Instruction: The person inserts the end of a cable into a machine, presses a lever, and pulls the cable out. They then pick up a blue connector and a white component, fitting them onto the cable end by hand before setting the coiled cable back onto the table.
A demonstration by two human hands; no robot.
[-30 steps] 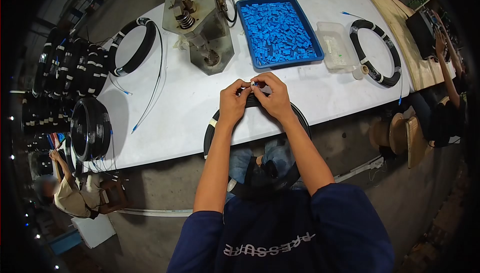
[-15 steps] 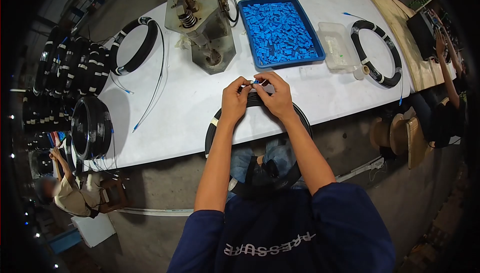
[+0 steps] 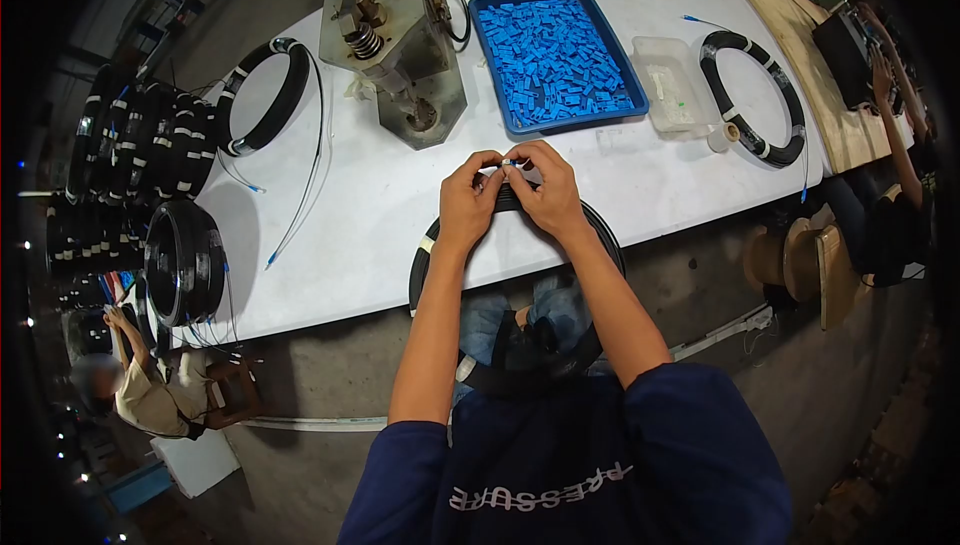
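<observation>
My left hand [image 3: 467, 203] and my right hand [image 3: 549, 191] meet over the near part of the table, fingertips pinched together. Between them is a small blue and white cable connector [image 3: 511, 163], mostly covered by the fingers. Both hands are closed on it. Under my wrists a large coil of black cable [image 3: 424, 267] leans from the table edge down to my lap, its turns bound with white tape. Just beyond my hands lies a blue tray [image 3: 577, 129] filled with loose blue connector housings [image 3: 555, 55].
A metal press [image 3: 400, 55] stands back left. Clear plastic boxes [image 3: 672, 110] flank the tray, with a tape roll [image 3: 722, 138] nearby. Black cable coils [image 3: 752, 95] lie right and are stacked left [image 3: 185, 260]. Co-workers sit at the left [image 3: 165, 395] and right [image 3: 905, 145].
My fingertips have drawn closer together around the connector, covering more of its blue part. The view has shifted slightly.
</observation>
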